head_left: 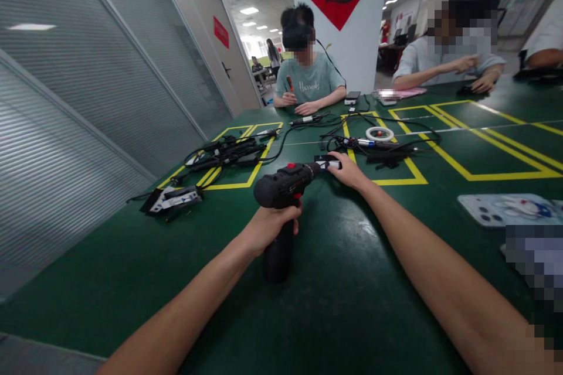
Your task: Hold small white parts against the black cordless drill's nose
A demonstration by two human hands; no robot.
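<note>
A black cordless drill (281,186) with red buttons stands in front of me, its chuck pointing away and to the right. My left hand (270,227) is wrapped round the drill's grip, below the trigger. Just past the chuck, my right hand (348,172) pinches a small black-and-white block (324,159). The drill's tip comes up to this block, but I cannot tell whether a bit enters it. The fingers of my right hand partly cover the block's right side.
Tangled black cables and tools (233,152) lie on the green table (145,263) at left. A white tape roll (379,133) and more cables lie beyond my right hand. A phone (505,210) lies at right. Two people sit across the table, one holding an orange-handled tool (290,83).
</note>
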